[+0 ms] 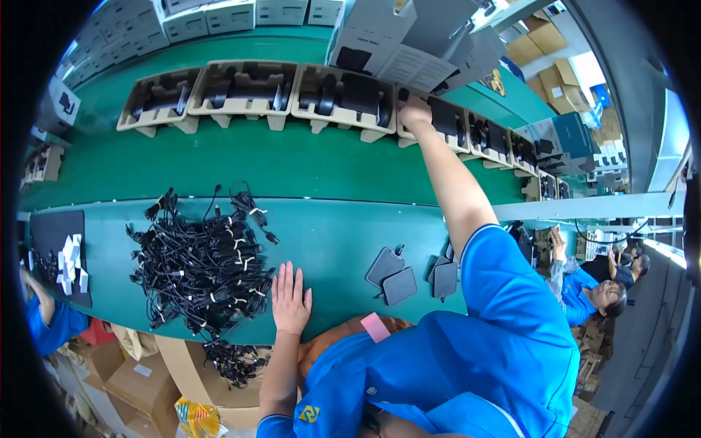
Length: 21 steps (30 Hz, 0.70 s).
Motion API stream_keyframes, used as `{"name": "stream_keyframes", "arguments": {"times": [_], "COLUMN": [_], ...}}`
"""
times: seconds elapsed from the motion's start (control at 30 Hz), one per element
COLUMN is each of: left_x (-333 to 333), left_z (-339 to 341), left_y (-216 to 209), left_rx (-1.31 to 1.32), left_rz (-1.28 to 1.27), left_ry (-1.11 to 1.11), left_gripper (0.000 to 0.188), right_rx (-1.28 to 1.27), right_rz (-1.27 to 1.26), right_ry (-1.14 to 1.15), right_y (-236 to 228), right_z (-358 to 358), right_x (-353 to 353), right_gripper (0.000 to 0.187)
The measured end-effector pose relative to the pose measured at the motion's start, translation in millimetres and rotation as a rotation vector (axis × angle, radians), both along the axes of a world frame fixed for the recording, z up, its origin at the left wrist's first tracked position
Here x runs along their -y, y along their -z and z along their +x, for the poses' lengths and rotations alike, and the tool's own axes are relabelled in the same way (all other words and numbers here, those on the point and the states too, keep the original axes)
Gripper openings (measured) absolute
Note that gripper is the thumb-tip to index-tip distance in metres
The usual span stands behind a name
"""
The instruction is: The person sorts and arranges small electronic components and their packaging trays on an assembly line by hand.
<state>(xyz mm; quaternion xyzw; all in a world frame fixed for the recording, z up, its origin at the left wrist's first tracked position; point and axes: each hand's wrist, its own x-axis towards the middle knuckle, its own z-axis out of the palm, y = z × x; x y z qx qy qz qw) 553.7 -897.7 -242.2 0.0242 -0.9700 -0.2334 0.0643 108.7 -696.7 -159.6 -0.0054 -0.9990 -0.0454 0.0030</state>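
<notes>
My left hand [290, 301] lies flat on the green table with its fingers stretched out, next to a large heap of black cables [208, 263] bundled with pale ties. My right hand [415, 112] reaches far forward to the left end of a beige molded tray [465, 149]. Its fingers are curled down into the tray; what they hold, if anything, is hidden. Dark devices sit in this tray and in the neighboring trays [244, 109]. Between my arms, flat black square devices [400, 286] lie on the table, with more of them [445, 280] to the right.
Behind the trays stand printed cartons [372, 33] and rows of white boxes [230, 16]. A black mat [57, 219] bears white pieces at far left, near another person's arm [40, 296]. Cardboard boxes [139, 383] with cables sit below the table edge. Co-workers [577, 292] are at right.
</notes>
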Motion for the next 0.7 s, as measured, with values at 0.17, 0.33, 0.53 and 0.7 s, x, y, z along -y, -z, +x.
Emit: {"name": "stream_keyframes", "arguments": {"times": [0.17,0.33,0.53,0.7], "left_x": [1,4,3,14], "left_z": [5,5,-2,4], "left_y": [-2,-2,-7,7], "left_rx": [0.024,0.006,-0.071,-0.109], "left_rz": [-0.004,-0.013,-0.007,-0.027], "left_ry": [0.001,0.004,0.016,0.008], "left_gripper": [0.054,0.053,0.050,0.050], "right_rx": [0.076,0.142,-0.015,0.333], "right_rz": [-0.457,-0.430,0.259,-0.416], "right_ry": [0.289,0.206,-0.032,0.125], "right_y": [7,3,-12,-17], "right_z": [-6,-3,-11,-22], "right_x": [-25,-13,13,-15], "right_gripper": [0.031,0.029,0.026,0.034]}}
